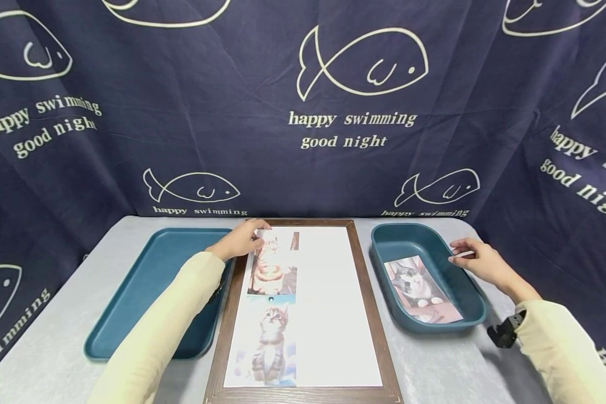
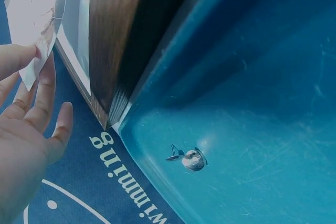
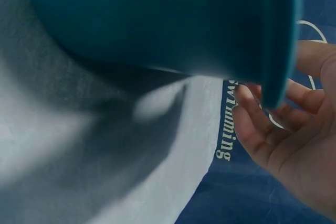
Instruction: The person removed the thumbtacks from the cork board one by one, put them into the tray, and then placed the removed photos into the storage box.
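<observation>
My left hand (image 1: pixel 241 240) pinches the upper left corner of a photo card of an orange cat (image 1: pixel 269 275) between thumb and fingers. In the left wrist view that pale corner (image 2: pixel 32 74) lifts away from the wood-framed white board (image 1: pixel 338 303). Below it on the board lies a photo card of a kitten (image 1: pixel 270 348), a small dark round piece (image 1: pixel 271 299) at its top edge. My right hand (image 1: pixel 477 261) hovers by the right rim of a deep teal basin (image 1: pixel 426 230), fingers loosely bent, holding nothing. A photo card of a grey-and-white cat (image 1: pixel 419 289) lies inside the basin.
Left of the board lies a shallow teal tray (image 1: pixel 154 269), partly covered by my left arm. A small shiny round metal piece (image 2: pixel 193 159) sits on it. The grey table (image 1: pixel 45 348) ends at a dark blue fish-print curtain (image 1: pixel 262 140).
</observation>
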Available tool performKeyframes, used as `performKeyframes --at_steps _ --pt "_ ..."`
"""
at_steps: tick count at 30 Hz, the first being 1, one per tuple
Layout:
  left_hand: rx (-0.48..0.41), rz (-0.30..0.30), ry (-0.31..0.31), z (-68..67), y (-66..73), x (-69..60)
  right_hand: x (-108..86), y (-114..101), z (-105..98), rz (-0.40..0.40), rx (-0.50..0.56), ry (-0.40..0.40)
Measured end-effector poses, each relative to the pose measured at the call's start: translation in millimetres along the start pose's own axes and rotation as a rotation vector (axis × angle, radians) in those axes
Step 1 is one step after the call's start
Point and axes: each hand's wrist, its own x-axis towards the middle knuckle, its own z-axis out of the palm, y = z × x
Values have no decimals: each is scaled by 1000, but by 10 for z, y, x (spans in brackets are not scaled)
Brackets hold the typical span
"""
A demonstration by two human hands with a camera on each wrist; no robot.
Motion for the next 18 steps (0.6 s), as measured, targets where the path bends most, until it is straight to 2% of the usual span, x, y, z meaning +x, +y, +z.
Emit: performKeyframes --at_steps 9,18 --pt "1 -28 11 31 -13 37 -30 86 67 14 54 -17" --pt "-34 -53 15 39 3 48 -55 94 107 20 98 9"
